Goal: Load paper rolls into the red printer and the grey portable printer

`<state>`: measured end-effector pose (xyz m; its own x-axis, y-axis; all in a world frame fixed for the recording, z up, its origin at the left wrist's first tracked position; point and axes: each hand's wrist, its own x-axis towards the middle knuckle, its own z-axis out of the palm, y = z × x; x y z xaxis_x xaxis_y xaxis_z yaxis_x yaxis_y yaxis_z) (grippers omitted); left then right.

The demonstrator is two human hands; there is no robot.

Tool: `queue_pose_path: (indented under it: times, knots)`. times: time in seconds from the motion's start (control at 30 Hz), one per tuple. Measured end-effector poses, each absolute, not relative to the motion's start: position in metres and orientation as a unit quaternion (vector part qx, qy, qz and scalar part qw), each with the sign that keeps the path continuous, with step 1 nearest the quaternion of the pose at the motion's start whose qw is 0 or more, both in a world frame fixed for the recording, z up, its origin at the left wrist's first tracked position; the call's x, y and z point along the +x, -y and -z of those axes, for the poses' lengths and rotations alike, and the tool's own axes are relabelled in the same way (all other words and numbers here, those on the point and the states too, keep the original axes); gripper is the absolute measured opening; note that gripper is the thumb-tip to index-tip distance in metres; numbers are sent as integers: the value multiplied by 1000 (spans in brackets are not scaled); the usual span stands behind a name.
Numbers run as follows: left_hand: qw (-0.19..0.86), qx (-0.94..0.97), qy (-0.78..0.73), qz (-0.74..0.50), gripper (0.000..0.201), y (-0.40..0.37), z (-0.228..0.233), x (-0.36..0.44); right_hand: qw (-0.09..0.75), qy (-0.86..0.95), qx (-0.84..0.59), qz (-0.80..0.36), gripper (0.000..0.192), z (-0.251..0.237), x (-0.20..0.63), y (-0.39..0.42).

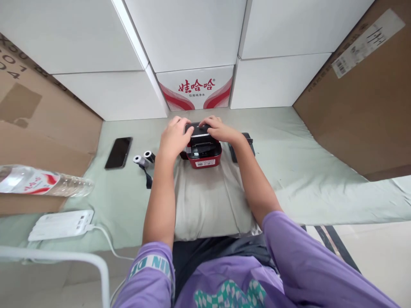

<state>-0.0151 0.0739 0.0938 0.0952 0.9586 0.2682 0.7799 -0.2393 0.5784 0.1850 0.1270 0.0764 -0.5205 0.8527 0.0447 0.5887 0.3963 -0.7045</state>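
Note:
A small red and black receipt printer [204, 160] sits on the green cloth in front of me, with a white label on its near red side. Its black lid is partly raised, so the dark inside shows. My left hand [177, 134] grips the lid's left side, thumb on top. From the right, my right hand [220, 129] holds the same lid with fingers bent over its top. Left of the printer are a white paper roll [140, 160] and a dark-sided roll [149, 155] beside a black strap [148, 179]. My right forearm partly hides a flat black case [249, 143].
A dark phone [118, 153] lies at left. Nearer are a water bottle [45, 181] and a white power bank [61, 224] with a cable. White boxes [192, 34] line the back; brown cartons [362, 102] flank both sides. A white metal tube [64, 255] crosses lower left.

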Motion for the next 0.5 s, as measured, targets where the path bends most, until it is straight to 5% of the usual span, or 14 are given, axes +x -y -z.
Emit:
queue_pose_path:
  times: [0.1, 0.3, 0.5]
  knots:
    - [214, 708, -592, -319, 39, -87, -74, -10, 209, 796, -451, -345, 60, -73, 183, -129]
    - [524, 525, -564, -363, 106, -100, -50, -20, 226, 735, -445, -458, 89, -73, 198, -126]
    - [647, 446, -481, -389, 89, -96, -40, -38, 222, 638, -472, -566, 96, -69, 211, -122]
